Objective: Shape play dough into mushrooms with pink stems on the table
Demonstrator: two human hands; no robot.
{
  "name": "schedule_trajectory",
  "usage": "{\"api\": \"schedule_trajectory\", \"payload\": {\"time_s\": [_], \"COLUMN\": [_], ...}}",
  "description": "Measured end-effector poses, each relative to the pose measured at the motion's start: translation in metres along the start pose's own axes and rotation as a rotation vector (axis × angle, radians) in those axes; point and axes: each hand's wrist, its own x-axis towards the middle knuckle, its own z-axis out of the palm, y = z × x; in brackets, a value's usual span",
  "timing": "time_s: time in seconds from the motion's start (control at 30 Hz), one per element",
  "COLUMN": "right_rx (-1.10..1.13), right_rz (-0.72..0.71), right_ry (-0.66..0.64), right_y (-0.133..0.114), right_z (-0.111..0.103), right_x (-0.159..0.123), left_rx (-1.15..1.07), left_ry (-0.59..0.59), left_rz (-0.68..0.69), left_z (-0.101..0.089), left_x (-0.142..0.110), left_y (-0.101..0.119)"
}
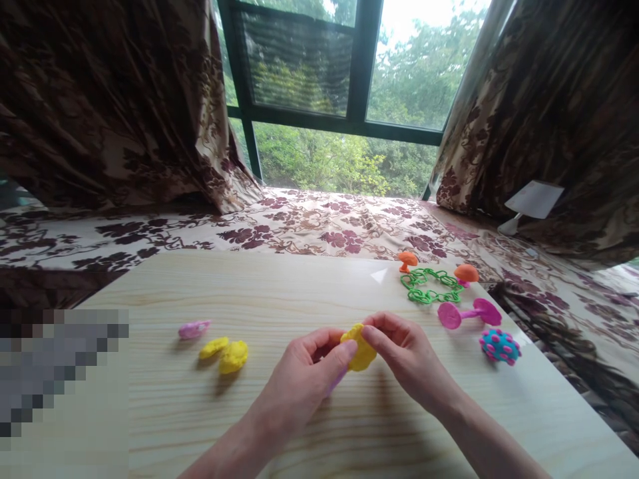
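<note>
Between my two hands, above the front middle of the table, is a flattened piece of yellow modelling clay. My left hand pinches its left edge with thumb and fingers. The thumb and fingers of my right hand grip its upper right edge. A bit of lilac clay shows below my left thumb; the rest of it is hidden by the hand. To the left on the table lie two touching yellow clay lumps and a small pink clay piece.
On the table's right side are a ring of green clay chain, an orange mushroom shape, another orange cap, a magenta dumbbell shape and a blue lump with pink dots. A white lamp stands beyond.
</note>
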Motion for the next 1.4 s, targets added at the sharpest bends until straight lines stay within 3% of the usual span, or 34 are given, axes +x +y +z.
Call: {"api": "schedule_trajectory", "payload": {"time_s": [0.27,0.43,0.6,0.77,0.93,1.07,1.23,1.4], "right_rx": [-0.062,-0.034,-0.242,-0.39,-0.399,-0.441,-0.497,-0.428], "right_rz": [-0.046,-0.093,-0.274,-0.467,-0.52,-0.472,-0.36,-0.11], "right_ry": [0.036,0.036,-0.012,0.159,0.201,0.181,0.103,-0.017], "right_y": [0.003,-0.005,0.001,0.011,0.008,0.003,0.0,-0.007], "right_z": [0.007,0.006,0.013,0.019,0.019,0.021,0.019,0.013], "right_x": [-0.005,-0.004,-0.009,-0.008,-0.009,-0.012,-0.01,-0.009], "left_rx": [0.039,-0.153,-0.525,-0.539,-0.493,-0.424,0.019,0.325], "left_ry": [-0.114,0.095,0.05,-0.005,-0.001,0.054,0.21,0.255], "left_rz": [0.057,-0.006,-0.067,-0.089,-0.046,0.01,0.145,0.232], "left_z": [0.004,-0.002,-0.01,-0.007,-0.005,-0.007,-0.01,-0.003], "left_x": [-0.001,0.003,0.003,0.001,0.0,0.002,0.002,-0.004], "left_y": [-0.001,0.003,0.003,0.001,-0.002,-0.004,-0.002,0.004]}}
